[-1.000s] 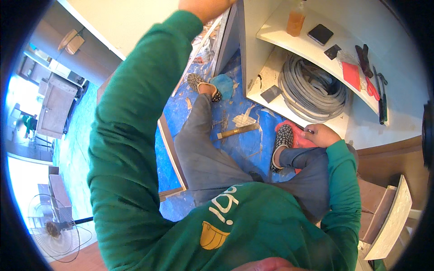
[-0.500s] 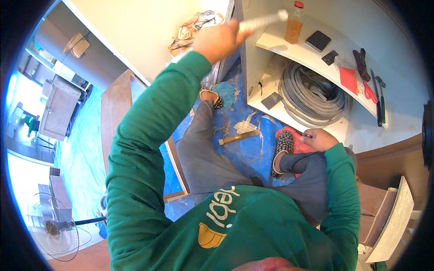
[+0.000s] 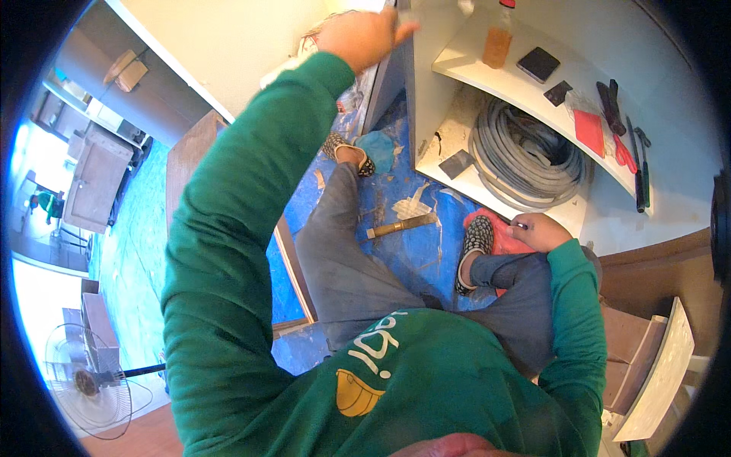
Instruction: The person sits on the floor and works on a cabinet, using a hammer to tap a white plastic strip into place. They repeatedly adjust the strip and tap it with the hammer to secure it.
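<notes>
My left hand [image 3: 362, 38] is raised at the top, its arm stretched out beside the grey upright panel of the cabinet. The fingers are closed round a pale, stick-like tool whose white tip [image 3: 465, 6] is blurred by motion; its exact kind cannot be made out. Lower right, my right hand [image 3: 539, 231] rests by my knee, over a red plastic sheet or bag [image 3: 506, 242]. Its fingers are curled, with a small dark-and-light end showing at them. What that object is stays hidden in the grip.
On the white shelf [image 3: 457, 65] stand a bottle [image 3: 498, 46] of orange-brown liquid, a black flat device [image 3: 537, 64], red-and-black gloves [image 3: 590, 133] and a hammer [image 3: 644, 167]. Below lies a coiled grey hose [image 3: 525, 156]. A wooden-handled tool [image 3: 402, 225] lies on blue floor sheeting between my feet.
My left hand has moved up and slightly left with the pale tool, which now reaches the upper edge of the picture. My right hand has stayed almost in place.
</notes>
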Tool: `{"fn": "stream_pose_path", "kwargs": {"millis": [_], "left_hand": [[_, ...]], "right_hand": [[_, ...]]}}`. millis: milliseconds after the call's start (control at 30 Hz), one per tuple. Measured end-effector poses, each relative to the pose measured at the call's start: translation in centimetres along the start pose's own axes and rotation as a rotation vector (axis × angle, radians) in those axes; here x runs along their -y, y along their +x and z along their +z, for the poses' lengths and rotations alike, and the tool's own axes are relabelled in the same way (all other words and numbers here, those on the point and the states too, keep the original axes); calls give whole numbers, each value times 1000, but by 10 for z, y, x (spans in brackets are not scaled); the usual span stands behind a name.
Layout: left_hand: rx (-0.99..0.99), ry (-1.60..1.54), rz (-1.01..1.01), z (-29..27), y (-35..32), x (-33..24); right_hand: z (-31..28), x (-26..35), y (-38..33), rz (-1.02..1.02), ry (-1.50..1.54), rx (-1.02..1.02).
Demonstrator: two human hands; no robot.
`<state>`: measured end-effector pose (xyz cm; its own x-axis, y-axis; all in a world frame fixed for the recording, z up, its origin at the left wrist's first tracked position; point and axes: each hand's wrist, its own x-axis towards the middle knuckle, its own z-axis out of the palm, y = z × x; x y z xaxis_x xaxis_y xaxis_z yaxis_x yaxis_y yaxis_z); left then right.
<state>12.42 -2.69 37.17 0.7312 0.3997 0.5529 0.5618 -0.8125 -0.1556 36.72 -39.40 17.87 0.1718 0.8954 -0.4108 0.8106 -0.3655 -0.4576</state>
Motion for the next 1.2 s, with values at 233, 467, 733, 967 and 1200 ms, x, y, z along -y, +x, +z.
{"fn": "stream_pose_path", "kwargs": {"millis": [233, 467, 733, 967, 1200], "left_hand": [[354, -171, -164, 98, -113, -18], [101, -574, -381, 127, -212, -86], [-273, -1019, -940, 199, -303, -133], [49, -1221, -1112, 204, -313, -134], [-25, -1193, -1145, 209, -324, -124]], "right_hand": [[0, 6, -1, 4, 39, 27], [-2, 10, 15, -132, 164, -149], [-58, 166, 150, -660, 272, -584], [-97, 189, 224, -478, -132, -916], [-96, 181, 252, -519, 211, -687]]}}
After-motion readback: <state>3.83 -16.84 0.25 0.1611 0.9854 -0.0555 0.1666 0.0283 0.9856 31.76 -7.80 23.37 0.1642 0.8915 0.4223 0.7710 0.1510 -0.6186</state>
